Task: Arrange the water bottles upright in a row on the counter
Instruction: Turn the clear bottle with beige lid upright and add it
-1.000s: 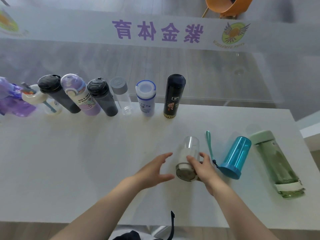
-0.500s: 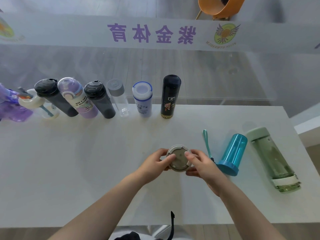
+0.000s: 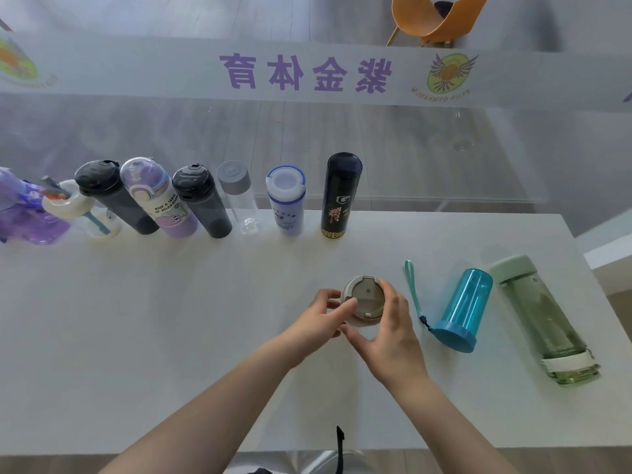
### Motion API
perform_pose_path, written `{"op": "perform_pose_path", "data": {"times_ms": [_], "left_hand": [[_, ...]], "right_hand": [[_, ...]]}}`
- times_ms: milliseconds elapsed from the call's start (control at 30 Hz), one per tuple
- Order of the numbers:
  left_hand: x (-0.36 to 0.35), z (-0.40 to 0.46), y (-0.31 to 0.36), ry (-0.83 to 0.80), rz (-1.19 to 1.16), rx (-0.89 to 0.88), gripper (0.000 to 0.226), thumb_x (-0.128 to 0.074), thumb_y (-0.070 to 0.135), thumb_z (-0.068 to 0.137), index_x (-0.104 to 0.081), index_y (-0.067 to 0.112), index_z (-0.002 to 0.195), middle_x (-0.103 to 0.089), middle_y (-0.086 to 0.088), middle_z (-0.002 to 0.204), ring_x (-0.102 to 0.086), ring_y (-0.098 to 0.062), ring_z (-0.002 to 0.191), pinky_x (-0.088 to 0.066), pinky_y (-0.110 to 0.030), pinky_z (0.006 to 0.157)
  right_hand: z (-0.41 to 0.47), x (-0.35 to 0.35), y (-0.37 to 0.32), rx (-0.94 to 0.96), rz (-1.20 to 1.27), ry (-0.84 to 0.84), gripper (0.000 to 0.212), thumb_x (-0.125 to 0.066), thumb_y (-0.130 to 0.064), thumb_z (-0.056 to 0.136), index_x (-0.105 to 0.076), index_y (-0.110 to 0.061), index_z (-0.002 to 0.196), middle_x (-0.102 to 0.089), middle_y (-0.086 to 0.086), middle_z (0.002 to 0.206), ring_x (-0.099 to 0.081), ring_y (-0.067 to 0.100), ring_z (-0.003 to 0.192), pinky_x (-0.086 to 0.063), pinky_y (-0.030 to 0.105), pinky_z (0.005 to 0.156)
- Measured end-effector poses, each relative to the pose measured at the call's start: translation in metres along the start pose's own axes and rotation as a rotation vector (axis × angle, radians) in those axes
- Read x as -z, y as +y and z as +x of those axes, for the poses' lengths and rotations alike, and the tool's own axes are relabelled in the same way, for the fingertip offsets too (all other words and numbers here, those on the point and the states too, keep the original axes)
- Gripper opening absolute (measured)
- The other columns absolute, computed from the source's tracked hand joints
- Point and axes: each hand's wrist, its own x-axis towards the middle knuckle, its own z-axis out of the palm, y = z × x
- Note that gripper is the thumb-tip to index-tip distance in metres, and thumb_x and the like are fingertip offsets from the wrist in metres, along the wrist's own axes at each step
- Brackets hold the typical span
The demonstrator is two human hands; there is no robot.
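white counter by a glass wall, head view: a row of upright bottles stands along the back edge, ending at the black flask. left hand and right hand curl their fingers around the beige-lid bottle, upright mid-counter, apart from the row. blue bottle and green bottle lie on their sides at right, so i'd say three are left to place.

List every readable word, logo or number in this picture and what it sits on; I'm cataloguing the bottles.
"KEEP A SENSE OF RELAXATION": on the purple cartoon bottle.
"G"-shaped logo: on the black bottle; the orange print below it is too blurred to read.
"紫金体育", mirrored: purple characters on the glass banner.
Round winged emblem: lettering under it mirrored and unreadable.
Blue-capped white bottle: print too small.
Green bottle: small label unreadable.
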Motion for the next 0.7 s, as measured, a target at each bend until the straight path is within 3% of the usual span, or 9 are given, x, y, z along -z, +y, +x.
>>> {"op": "perform_pose_path", "data": {"times_ms": [133,233,333,433,500,600,700], "left_hand": [[0.009,0.001,-0.005,-0.011,0.019,0.007,0.048,-0.056,0.049,0.090,-0.044,0.024,0.130,-0.057,0.008,0.125,-0.063,-0.008,0.102,-0.050,-0.029,0.093],[0.015,0.001,-0.007,-0.011,0.042,0.009,0.045,-0.055,0.044,0.092,-0.043,0.026,0.132,-0.055,0.007,0.127,-0.059,-0.009,0.109,-0.047,-0.030,0.097],[0.031,0.007,-0.013,0.086,0.309,0.000,0.056,-0.061,0.042,0.088,-0.039,0.027,0.137,-0.049,0.006,0.137,-0.048,-0.011,0.123,-0.038,-0.026,0.098],[0.055,0.017,-0.024,0.170,0.879,0.038,0.082,-0.064,0.050,0.082,-0.021,0.025,0.147,-0.024,0.000,0.156,-0.020,-0.022,0.143,-0.026,-0.038,0.113],[0.069,0.022,-0.033,0.172,1.119,0.136,0.100,-0.066,0.058,0.076,-0.005,0.028,0.151,0.001,-0.002,0.161,0.002,-0.027,0.147,-0.015,-0.052,0.115],[0.085,0.025,-0.049,0.159,1.192,0.241,0.118,-0.070,0.064,0.068,0.011,0.034,0.149,0.021,-0.001,0.159,0.017,-0.028,0.146,-0.013,-0.063,0.112],[0.086,0.025,-0.059,0.139,1.257,0.257,0.128,-0.070,0.069,0.063,0.019,0.034,0.147,0.030,-0.002,0.156,0.021,-0.030,0.145,-0.016,-0.064,0.109]], "right_hand": [[0.010,-0.008,-0.003,-0.030,-0.013,0.045,0.091,-0.070,-0.056,0.073,-0.018,-0.027,0.142,-0.033,0.001,0.142,-0.051,0.022,0.118,-0.054,0.038,0.078],[0.017,-0.012,0.000,-0.008,-0.035,0.071,0.090,-0.073,-0.043,0.077,-0.016,-0.025,0.144,-0.033,0.006,0.141,-0.051,0.024,0.119,-0.054,0.035,0.080],[0.024,-0.012,0.006,-0.011,-0.023,0.082,0.093,-0.075,-0.031,0.078,-0.014,-0.023,0.147,-0.030,0.008,0.143,-0.046,0.024,0.123,-0.051,0.034,0.086],[0.037,-0.007,0.011,-0.020,-0.015,0.104,0.092,-0.075,-0.026,0.079,-0.016,-0.019,0.148,-0.029,0.011,0.144,-0.040,0.025,0.127,-0.040,0.027,0.092],[0.049,-0.002,0.014,-0.029,-0.018,0.104,0.091,-0.074,-0.025,0.080,-0.015,-0.018,0.149,-0.028,0.012,0.144,-0.039,0.026,0.128,-0.039,0.027,0.094],[0.073,0.004,0.019,-0.024,-0.020,0.102,0.091,-0.074,-0.026,0.080,-0.014,-0.020,0.148,-0.028,0.012,0.141,-0.043,0.029,0.124,-0.046,0.037,0.098],[0.098,0.008,0.021,-0.036,-0.023,0.103,0.089,-0.073,-0.027,0.081,-0.013,-0.020,0.147,-0.027,0.013,0.142,-0.045,0.030,0.122,-0.046,0.037,0.094]]}}
